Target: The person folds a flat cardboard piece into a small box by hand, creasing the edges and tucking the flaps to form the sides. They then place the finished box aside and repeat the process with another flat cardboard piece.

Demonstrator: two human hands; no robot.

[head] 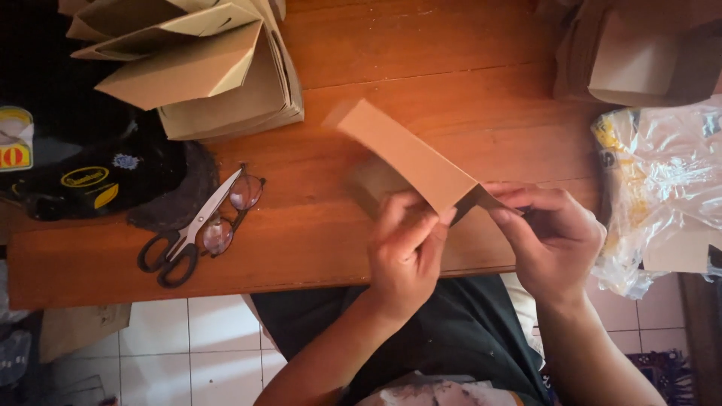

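A flat brown cardboard piece (406, 154) is held up over the wooden table (316, 240), one long flap pointing up and to the left. My left hand (406, 248) pinches its lower edge with thumb and fingers. My right hand (553, 233) grips the right corner of the same piece, fingers curled around a folded part. Both hands meet near the table's front edge, above my lap.
A stack of folded brown cardboard boxes (203, 68) lies at the back left. Scissors (188, 237) and a pair of glasses (233, 210) rest left of my hands. A black cap (105, 180) sits at the far left. Plastic bags (669, 180) and more cardboard (632, 53) are on the right.
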